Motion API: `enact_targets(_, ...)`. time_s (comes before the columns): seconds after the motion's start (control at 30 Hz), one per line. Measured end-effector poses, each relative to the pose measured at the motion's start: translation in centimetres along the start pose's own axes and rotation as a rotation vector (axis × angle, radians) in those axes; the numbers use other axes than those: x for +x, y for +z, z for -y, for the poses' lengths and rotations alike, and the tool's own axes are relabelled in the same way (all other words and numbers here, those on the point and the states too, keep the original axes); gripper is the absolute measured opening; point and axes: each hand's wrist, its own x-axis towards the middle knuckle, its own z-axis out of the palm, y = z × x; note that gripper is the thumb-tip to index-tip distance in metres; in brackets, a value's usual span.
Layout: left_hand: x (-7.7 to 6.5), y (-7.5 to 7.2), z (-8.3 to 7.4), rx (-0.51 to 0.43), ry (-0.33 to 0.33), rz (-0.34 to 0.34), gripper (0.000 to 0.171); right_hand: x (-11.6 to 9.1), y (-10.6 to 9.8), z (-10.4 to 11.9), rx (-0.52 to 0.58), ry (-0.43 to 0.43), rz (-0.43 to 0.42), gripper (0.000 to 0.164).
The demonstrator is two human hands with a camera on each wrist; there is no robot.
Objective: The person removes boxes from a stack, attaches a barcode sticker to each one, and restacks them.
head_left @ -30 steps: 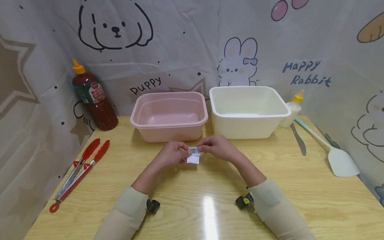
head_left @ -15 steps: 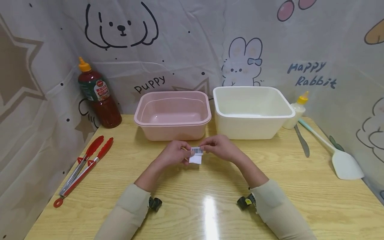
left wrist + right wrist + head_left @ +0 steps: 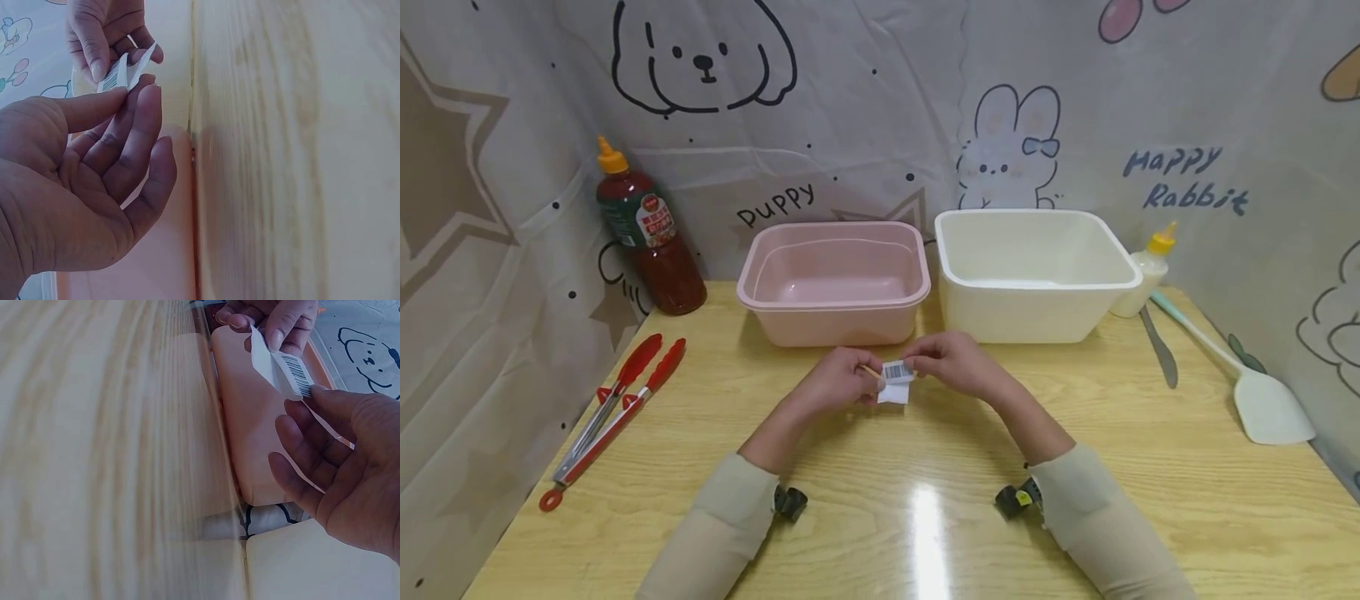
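Note:
Both hands hold a small white barcode label (image 3: 895, 372) over the table, in front of the pink basin (image 3: 841, 327). The label is folded, with a barcode on one flap and a plain white flap below it. My left hand (image 3: 838, 382) pinches its left side between thumb and fingers. At the upper right edge, my right hand (image 3: 957, 364) pinches it by thumb and fingertip. In the left wrist view the two flaps (image 3: 139, 67) stand apart like an open V. The right wrist view shows the barcode side (image 3: 299, 374), with the other fingers of the right hand (image 3: 369, 450) loosely bent.
A white bin (image 3: 1022, 315) stands right of the basin. At left are a red sauce bottle (image 3: 658, 250) and red-tipped tongs (image 3: 602, 417). On the right lie a small squeeze bottle (image 3: 1146, 279), a spreader knife (image 3: 1159, 346) and a pale spatula (image 3: 1270, 408). A printed cloth (image 3: 865, 108) hangs behind.
The head view has shifted slightly, so the scene sits a little further right. Both hands keep their hold on the label, whose barcode flap has tilted slightly.

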Motion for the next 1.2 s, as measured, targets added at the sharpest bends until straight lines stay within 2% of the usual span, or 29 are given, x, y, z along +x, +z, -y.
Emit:
enact_targets(0.87,0.05,-0.02,0.41,0.038,0.007,0.027,0.016,-0.16,-0.36,0.37,0.017,-0.001,-0.033,0.019)
enact_targets(1.2,0.08,-0.06,0.42,0.095,0.015,-0.03,0.017,-0.3,-0.74,0.71,0.03,-0.001,-0.067,0.018)
